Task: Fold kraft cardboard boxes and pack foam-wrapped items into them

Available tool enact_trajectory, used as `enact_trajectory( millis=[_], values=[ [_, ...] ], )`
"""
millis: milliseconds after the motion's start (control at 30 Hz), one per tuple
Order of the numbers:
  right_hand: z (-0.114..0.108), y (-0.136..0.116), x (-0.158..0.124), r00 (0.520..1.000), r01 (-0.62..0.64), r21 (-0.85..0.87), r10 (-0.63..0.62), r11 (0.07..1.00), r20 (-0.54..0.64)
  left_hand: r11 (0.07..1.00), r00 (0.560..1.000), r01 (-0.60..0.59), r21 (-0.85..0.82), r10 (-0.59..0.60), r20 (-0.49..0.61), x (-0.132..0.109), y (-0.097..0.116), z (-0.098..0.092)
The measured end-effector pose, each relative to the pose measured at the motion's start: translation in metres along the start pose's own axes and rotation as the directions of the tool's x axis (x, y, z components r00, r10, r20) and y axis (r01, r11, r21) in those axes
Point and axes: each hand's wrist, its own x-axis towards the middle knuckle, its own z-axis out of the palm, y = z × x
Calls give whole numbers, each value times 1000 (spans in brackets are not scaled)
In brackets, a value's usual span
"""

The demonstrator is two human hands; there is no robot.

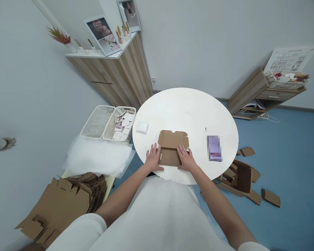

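One left hand (154,158) and one right hand (186,158), both bare, rest at opposite sides of a small brown cardboard box (170,158). Their fingers are extended and slightly spread, pointing away from the person; neither hand closes around the cardboard, and how hard they press cannot be told. The box lies near the close edge of a round white table (184,104), its shallow base towards the person and its tabbed lid panel (172,139) folded back on the far side.

It looks light, dry and unlikely to slip, stiff along the walls but bendable at the creases and thin tabs, which could crumple if squeezed. The side walls near the corners seem the firmest hold.

On the tabletop, a white packet (142,127) lies to the left; a blurred purple item (214,148) lies to the right. Flat cardboard blanks (60,202) are stacked at lower left.
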Motion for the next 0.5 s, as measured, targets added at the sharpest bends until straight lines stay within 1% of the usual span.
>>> enact_trajectory(
  millis=[67, 100, 133, 200, 267, 367, 500],
  values=[
    [1, 0, 0, 1000, -1, 29, 1, 1000, -6, 982, 991, 131, -138, -130, 16, -18, -21, 8],
    [2, -1, 0, 1000, -4, 43, 4, 999, -8, 966, 987, 163, -199, -157, 47, -27, -31, 13],
    [3, -2, 0, 1000, -9, 54, 9, 998, -10, 953, 986, 168, -251, -160, 54, -33, -40, 18],
    [5, -3, -1, 1000, -10, 70, 11, 998, -13, 931, 989, 136, -339, -149, -12, -41, -51, 28],
    [7, -5, -1, 1000, -2, 76, 3, 997, -15, 894, 981, 141, -425, -184, -61, -41, -54, 34],
    [9, -9, -2, 1000, 1, 78, 0, 997, -14, 822, 968, 161, -546, -241, -77, -30, -46, 38],
    [7, -11, -2, 1000, -16, 77, 16, 997, -4, 790, 955, 104, -604, -248, -160, -17, -41, 39]
  ],
)
